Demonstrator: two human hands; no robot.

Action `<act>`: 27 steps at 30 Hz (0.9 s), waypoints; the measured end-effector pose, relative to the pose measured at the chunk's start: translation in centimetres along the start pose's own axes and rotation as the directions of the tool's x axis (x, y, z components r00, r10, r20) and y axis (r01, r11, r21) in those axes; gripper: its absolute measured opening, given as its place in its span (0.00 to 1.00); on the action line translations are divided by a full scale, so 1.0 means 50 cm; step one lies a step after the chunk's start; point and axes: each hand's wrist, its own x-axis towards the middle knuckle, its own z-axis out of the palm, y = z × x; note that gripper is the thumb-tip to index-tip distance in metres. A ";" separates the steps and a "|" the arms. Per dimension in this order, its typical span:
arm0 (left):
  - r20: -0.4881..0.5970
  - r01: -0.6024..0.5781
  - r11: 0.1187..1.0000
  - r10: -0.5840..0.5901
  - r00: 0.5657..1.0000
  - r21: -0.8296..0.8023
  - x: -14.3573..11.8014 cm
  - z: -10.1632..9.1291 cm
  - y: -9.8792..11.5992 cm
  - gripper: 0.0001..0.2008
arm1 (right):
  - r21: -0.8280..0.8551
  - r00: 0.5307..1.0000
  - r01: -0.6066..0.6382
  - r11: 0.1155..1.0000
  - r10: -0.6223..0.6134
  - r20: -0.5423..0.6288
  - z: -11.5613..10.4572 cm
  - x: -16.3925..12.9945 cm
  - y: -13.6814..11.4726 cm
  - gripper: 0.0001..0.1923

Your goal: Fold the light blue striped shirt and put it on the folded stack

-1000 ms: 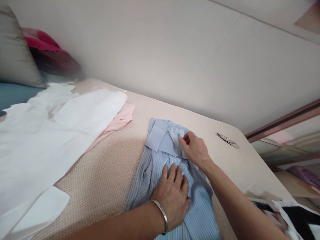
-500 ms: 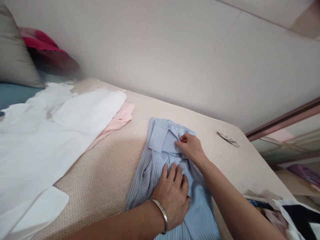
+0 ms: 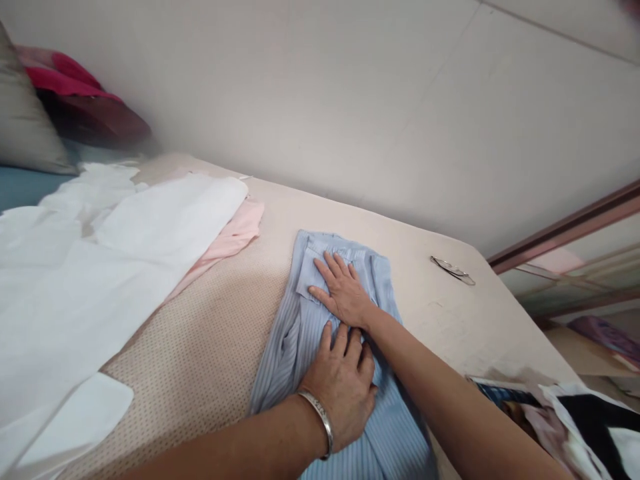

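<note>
A blue striped shirt point(image 3: 310, 347) lies folded lengthwise on the beige, dotted bed surface point(image 3: 200, 347), its collar end pointing away from me. My right hand point(image 3: 345, 290) rests flat with spread fingers over the collar point(image 3: 306, 283), hiding much of it. Lower down, on the body of the shirt, my left hand point(image 3: 343, 390) presses with its fingers apart; a silver bangle point(image 3: 320, 420) circles that wrist. Neither hand grips anything.
White garments point(image 3: 125, 273) spread over the left side, with a pink cloth point(image 3: 235, 233) under them. Eyeglasses point(image 3: 453, 270) lie to the right. A grey pillow point(image 3: 27, 120) stands far left. More clothes point(image 3: 585, 427) sit at the lower right, and a wall point(image 3: 325, 113) runs behind.
My right hand has let go of the collar edge it was pinching and now lies flat across the collar, further left. My left hand has stayed on the shirt.
</note>
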 end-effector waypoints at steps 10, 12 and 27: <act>0.054 -0.031 0.998 0.029 0.998 0.046 0.001 -0.015 0.006 0.28 | 0.446 0.996 -0.014 0.895 -0.027 0.086 -0.243 -0.328 -0.083 0.31; 0.077 -0.041 0.995 0.034 0.996 0.089 0.001 -0.017 0.008 0.27 | 0.482 0.993 -0.075 0.873 0.022 0.113 -0.254 -0.473 -0.125 0.32; 0.241 0.217 0.955 -0.263 0.934 0.202 -0.180 -0.276 0.088 0.20 | 0.102 0.731 -0.682 0.724 0.673 0.113 -0.211 -0.668 -0.099 0.17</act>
